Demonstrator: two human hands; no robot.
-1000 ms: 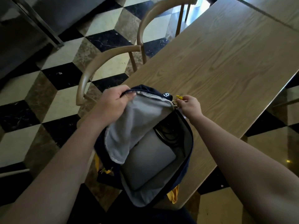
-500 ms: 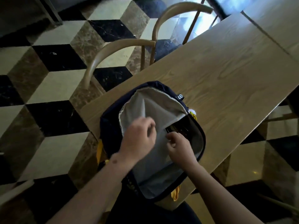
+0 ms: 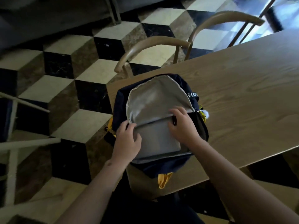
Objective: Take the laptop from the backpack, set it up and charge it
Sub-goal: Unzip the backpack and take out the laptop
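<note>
A dark blue backpack [image 3: 120,109] with grey lining and yellow straps lies unzipped on the near corner of the wooden table [image 3: 242,102]. Its flap is folded back, away from me. A grey laptop [image 3: 157,136] sits inside the main pocket, its top edge raised out of the opening. My left hand [image 3: 127,142] grips the laptop's upper left corner. My right hand [image 3: 182,125] curls its fingers over the upper right corner. No charger shows in the bag.
Two wooden chairs with curved backs [image 3: 153,46] stand at the table's far left side. Another pale chair frame [image 3: 24,143] stands left of me. The floor is black, cream and brown cube-pattern tile. A second table [image 3: 289,18] lies beyond at the upper right.
Both hands left the bag's flap and zipper, reached into the opening, and now hold the laptop's top corners. The flap has fallen back, and the laptop's top edge has risen.
</note>
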